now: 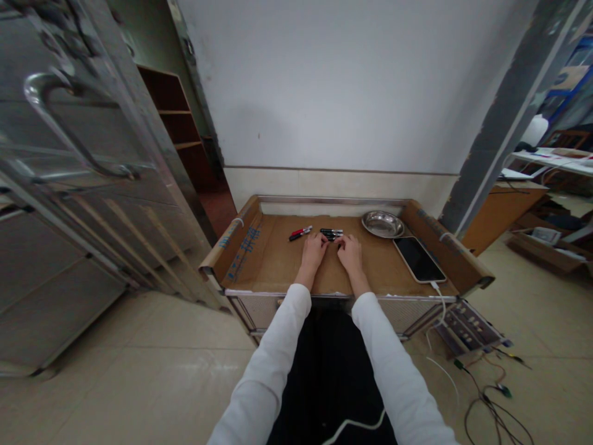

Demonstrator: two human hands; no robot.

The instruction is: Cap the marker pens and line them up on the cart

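Several black pens (332,232) lie side by side on the cardboard-lined cart top (273,262). My left hand (315,250) rests just in front of them, its fingertips pinched at the left end of a black pen. From the other side my right hand (349,251) closes its fingertips at the right end of that pen. The fingers partly cover the pen. A red pen (302,231) and a black pen (295,237) lie together to the left of my hands.
A round metal dish (382,224) stands at the back right of the cart. In front of it lies a phone (420,258) with a white charging cable (438,296). Raised cardboard-covered sides (447,247) bound the cart. A metal door (83,142) is on the left; cables (491,402) lie on the floor.
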